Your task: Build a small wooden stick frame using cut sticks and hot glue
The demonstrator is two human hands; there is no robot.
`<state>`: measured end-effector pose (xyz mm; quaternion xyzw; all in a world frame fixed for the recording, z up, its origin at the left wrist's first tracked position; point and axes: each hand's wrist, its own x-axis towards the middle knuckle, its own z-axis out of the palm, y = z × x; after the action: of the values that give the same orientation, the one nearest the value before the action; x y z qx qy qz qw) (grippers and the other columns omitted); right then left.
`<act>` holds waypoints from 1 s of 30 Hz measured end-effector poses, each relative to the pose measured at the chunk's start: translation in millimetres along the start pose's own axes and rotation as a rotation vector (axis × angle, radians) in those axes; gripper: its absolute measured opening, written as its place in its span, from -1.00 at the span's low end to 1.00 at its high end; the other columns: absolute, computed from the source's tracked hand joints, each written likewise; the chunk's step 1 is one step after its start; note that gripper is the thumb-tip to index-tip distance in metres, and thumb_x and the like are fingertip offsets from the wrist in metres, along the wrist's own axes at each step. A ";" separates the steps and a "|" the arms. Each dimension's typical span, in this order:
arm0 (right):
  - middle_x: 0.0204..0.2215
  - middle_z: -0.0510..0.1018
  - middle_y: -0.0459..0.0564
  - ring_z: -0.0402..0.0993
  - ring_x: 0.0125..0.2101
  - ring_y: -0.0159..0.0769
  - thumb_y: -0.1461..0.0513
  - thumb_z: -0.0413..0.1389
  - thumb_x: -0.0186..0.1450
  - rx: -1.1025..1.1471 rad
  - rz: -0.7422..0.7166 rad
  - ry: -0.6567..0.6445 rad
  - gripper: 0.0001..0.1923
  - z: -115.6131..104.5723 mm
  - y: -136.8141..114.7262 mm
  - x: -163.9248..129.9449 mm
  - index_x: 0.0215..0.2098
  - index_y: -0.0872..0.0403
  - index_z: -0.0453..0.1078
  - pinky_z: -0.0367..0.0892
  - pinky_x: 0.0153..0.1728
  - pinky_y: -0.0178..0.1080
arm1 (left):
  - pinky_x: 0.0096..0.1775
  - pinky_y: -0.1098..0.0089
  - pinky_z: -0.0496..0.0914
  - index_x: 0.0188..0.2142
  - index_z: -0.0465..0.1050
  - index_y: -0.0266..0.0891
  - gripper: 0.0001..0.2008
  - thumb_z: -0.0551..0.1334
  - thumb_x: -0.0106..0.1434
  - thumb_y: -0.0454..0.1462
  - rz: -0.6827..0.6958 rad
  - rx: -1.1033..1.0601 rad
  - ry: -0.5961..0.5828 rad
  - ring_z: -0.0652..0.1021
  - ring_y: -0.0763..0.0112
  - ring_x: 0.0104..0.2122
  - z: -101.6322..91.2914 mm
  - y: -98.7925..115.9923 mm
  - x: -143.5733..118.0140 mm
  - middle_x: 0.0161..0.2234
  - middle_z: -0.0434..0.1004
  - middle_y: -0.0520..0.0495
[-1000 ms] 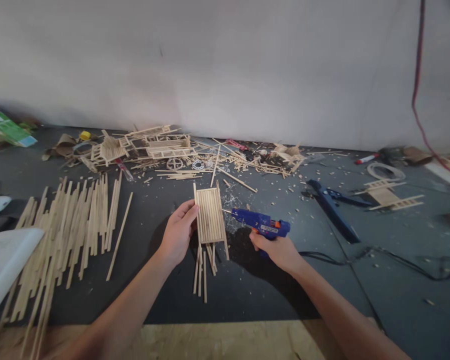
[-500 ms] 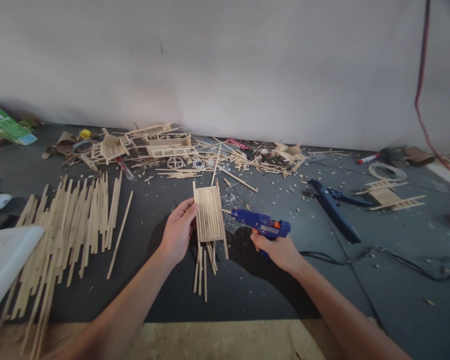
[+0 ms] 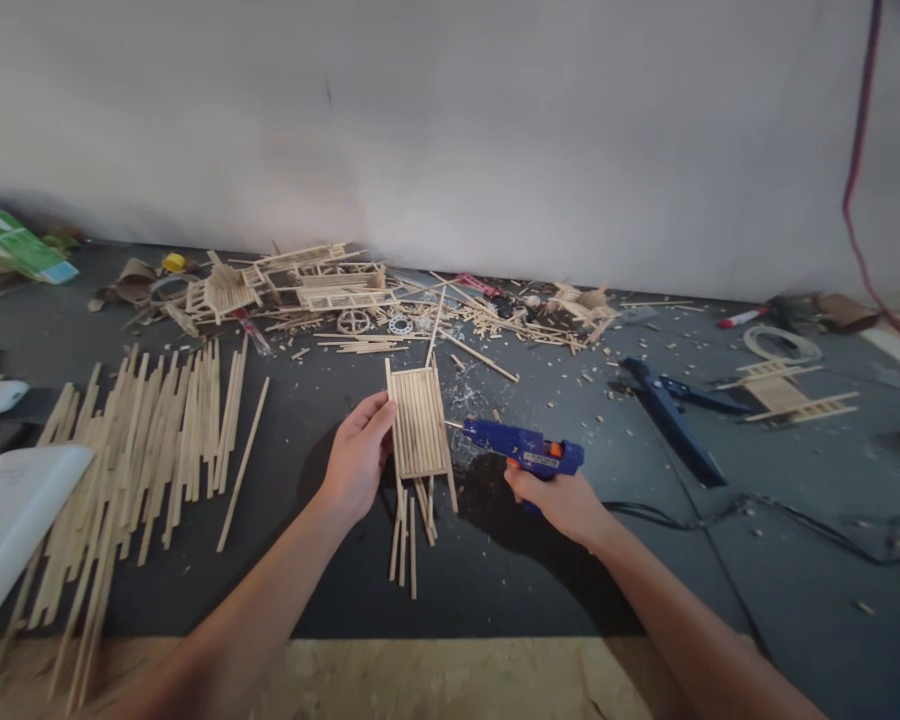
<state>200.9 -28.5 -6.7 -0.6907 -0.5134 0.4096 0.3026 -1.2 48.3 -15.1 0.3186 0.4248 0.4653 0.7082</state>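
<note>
- A slatted panel of thin wooden sticks (image 3: 420,423) stands nearly finished on the dark counter (image 3: 330,590): its slats lie side by side in a frame, whose two long side rails run on past the panel's near edge.
- The left hand (image 3: 356,462) steadies the panel at its left edge, fingers curled lightly on the rail, thumb on top.
- The right hand (image 3: 559,497) is closed round the grip of a blue hot-glue gun (image 3: 523,447), its metal nozzle at the panel's right rail; judging by this, gluing is under way.
- Loose short sticks (image 3: 412,530) lie fanned just under the panel, unattached.
- A broad spread of long pale sticks (image 3: 139,450) waits to the left, smooth and straight.
- Along the wall, a litter of offcuts and finished lattice pieces (image 3: 322,285); a blue cutter (image 3: 671,415) lies to the right, with a second small frame (image 3: 784,392) beyond.
</note>
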 end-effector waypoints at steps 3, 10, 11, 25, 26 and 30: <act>-0.69 0.30 -0.16 0.24 -0.60 -0.40 0.17 -0.01 0.01 -0.010 0.001 -0.007 -0.84 0.0 0.3 -0.2 -0.65 0.06 0.18 0.18 -0.53 -0.33 | -0.44 0.49 0.35 -0.18 0.42 -0.21 -0.73 0.20 0.11 -0.21 0.005 0.003 0.015 0.48 0.48 -0.47 -0.8 -0.8 0.4 -0.39 0.51 0.00; -0.69 0.29 -0.16 0.23 -0.60 -0.39 0.16 0.00 -0.01 -0.013 0.013 -0.007 -0.86 0.0 0.0 -0.3 -0.64 0.06 0.20 0.19 -0.52 -0.32 | -0.50 0.53 0.32 -0.20 0.42 -0.23 -0.74 0.22 0.09 -0.20 0.018 0.003 0.035 0.46 0.51 -0.52 -2.1 -1.2 1.5 -0.43 0.49 0.00; -0.69 0.29 -0.16 0.23 -0.59 -0.40 0.16 0.00 -0.01 -0.014 0.009 -0.009 -0.86 -0.1 -0.2 0.0 -0.64 0.06 0.20 0.19 -0.52 -0.32 | -0.50 0.53 0.32 -0.22 0.43 -0.23 -0.75 0.22 0.09 -0.21 0.016 0.002 0.042 0.46 0.51 -0.52 -1.9 -0.9 1.5 -0.43 0.49 -0.01; -0.69 0.28 -0.18 0.21 -0.60 -0.41 0.19 0.01 0.00 -0.024 -0.023 -0.034 -0.86 -1.5 2.4 1.4 -0.65 0.07 0.19 0.18 -0.52 -0.34 | -0.43 0.46 0.37 -0.27 0.42 -0.24 -0.80 0.22 0.08 -0.22 0.020 -0.028 0.075 0.48 0.46 -0.48 -2.0 1.0 2.5 -0.44 0.48 -0.01; -0.69 0.28 -0.18 0.21 -0.60 -0.42 0.19 0.02 0.00 -0.023 -0.023 -0.037 -0.86 -1.7 3.2 1.5 -0.64 0.07 0.20 0.18 -0.52 -0.34 | -0.43 0.46 0.37 -0.27 0.42 -0.24 -0.80 0.22 0.08 -0.22 0.020 -0.026 0.074 0.48 0.46 -0.48 -2.0 1.1 2.2 -0.45 0.48 -0.01; -0.68 0.29 -0.18 0.21 -0.60 -0.42 0.21 0.02 0.00 -0.021 -0.020 -0.048 -0.88 -1.7 5.0 2.0 -0.63 0.07 0.20 0.17 -0.52 -0.35 | -0.46 0.48 0.36 -0.27 0.41 -0.23 -0.80 0.22 0.09 -0.22 0.022 -0.017 0.086 0.48 0.47 -0.49 -1.9 1.0 2.5 -0.47 0.47 0.01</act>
<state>205.0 -28.1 -10.6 -0.6788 -0.5314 0.4175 0.2872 -2.8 51.0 -15.8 0.2969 0.4471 0.4902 0.6868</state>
